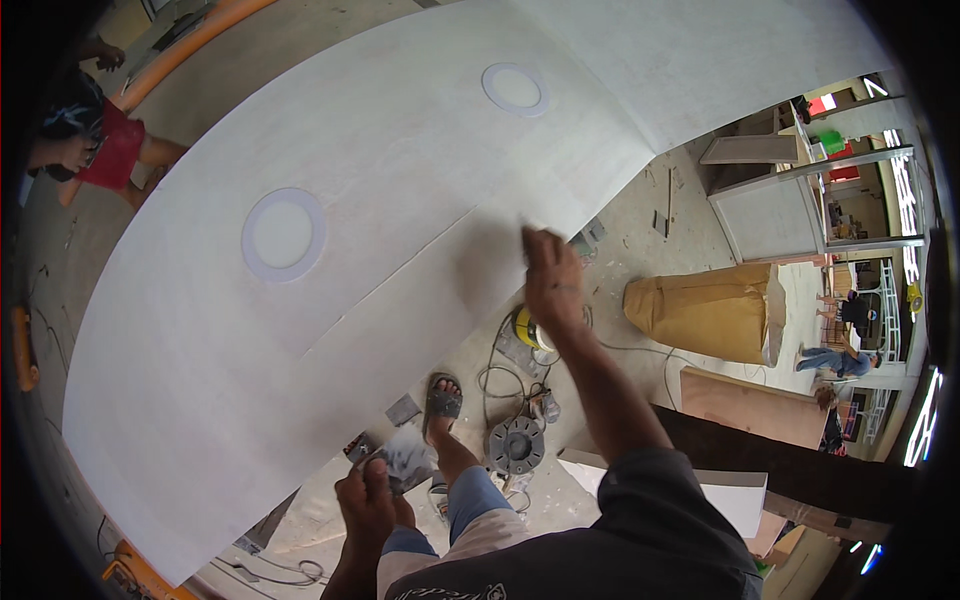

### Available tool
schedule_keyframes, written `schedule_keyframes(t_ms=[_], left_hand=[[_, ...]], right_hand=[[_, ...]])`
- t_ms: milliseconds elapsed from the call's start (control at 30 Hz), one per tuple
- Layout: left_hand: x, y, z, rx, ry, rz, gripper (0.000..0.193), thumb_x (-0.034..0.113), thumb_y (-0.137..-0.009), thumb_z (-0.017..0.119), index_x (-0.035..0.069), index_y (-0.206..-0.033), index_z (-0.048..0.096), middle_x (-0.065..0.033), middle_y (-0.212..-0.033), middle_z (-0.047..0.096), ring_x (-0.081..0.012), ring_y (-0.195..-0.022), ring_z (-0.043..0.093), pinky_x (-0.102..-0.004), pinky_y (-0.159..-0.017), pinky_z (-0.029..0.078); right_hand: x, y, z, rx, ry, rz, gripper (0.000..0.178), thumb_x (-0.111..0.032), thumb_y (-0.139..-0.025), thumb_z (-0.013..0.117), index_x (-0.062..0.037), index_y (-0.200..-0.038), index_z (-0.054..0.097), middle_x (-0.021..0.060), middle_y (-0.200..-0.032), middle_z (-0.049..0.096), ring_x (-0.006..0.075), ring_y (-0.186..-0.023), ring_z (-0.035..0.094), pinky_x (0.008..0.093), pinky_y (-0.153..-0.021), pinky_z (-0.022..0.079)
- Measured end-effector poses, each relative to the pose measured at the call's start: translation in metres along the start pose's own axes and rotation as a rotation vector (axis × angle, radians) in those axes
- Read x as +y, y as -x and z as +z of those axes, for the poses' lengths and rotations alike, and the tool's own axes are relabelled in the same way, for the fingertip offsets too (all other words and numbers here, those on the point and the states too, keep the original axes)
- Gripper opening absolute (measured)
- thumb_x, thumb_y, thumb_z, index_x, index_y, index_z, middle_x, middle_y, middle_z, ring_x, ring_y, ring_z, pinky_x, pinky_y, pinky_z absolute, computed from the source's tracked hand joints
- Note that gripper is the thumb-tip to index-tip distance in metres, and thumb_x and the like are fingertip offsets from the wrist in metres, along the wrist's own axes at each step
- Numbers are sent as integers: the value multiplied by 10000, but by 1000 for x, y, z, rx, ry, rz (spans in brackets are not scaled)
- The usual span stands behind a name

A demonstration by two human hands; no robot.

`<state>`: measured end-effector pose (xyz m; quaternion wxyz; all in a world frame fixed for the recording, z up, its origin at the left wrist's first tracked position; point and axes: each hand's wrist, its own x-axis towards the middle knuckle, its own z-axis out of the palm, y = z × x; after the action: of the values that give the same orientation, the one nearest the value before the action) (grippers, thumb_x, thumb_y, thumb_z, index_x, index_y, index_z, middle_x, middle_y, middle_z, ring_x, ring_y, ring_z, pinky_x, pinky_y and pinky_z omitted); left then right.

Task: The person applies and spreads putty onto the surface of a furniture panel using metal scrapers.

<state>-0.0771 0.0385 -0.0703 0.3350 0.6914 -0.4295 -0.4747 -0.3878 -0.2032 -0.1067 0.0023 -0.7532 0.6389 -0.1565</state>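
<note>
Dusty workshop floor (640,215) below; right hand (553,280) pinches a small piece against the white panel (400,200), left hand (368,500) grips a grey scraper (405,455), fingers clenched.

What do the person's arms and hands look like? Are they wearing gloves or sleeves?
No gloves: both the left hand and the right hand are bare. The right forearm is bare too, up to a dark grey sleeve that ends near the elbow. The left forearm shows only a short bare stretch at the lower edge. No watch or rings show.
</note>
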Motion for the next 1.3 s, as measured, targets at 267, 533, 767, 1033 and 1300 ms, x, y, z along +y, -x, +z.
schedule_keyframes(t_ms=[267,533,767,1033,1300], left_hand=[[18,-2,-12,150,-29,-53,334,224,-1015,503,-22,-801,577,-66,-576,520,-119,-522,428,-319,-487,324],[23,-2,-20,247,7,2,343,230,-1021,493,-11,-787,563,-52,-576,506,-135,-516,410,-334,-484,312],[-8,25,-67,221,-9,-10,354,234,-1026,488,-10,-776,544,-51,-584,493,-140,-532,404,-341,-500,318],[-40,60,-118,269,-21,-42,381,248,-1032,478,-11,-756,523,-54,-589,470,-147,-554,394,-356,-511,310],[-52,75,-149,376,176,-150,403,298,-1032,491,-11,-776,526,-15,-673,497,-123,-660,416,-328,-581,341]], right_hand=[[-62,57,-35,-594,-321,-102,472,-18,-855,476,-14,-1320,555,179,-1229,585,354,-1122,562,465,-998,434],[43,-60,-12,-262,53,114,446,-5,-861,519,-125,-1281,612,133,-1236,633,346,-1109,621,438,-949,502],[-29,-23,-12,-326,25,224,431,-79,-876,549,-218,-1278,620,86,-1234,635,337,-1096,630,449,-920,514],[-164,48,12,-359,0,217,380,-89,-864,545,-173,-1225,624,115,-1120,645,361,-981,658,485,-847,535],[-290,130,15,-360,-89,156,315,-103,-845,569,-162,-1153,588,123,-1081,627,348,-913,663,495,-739,559]])
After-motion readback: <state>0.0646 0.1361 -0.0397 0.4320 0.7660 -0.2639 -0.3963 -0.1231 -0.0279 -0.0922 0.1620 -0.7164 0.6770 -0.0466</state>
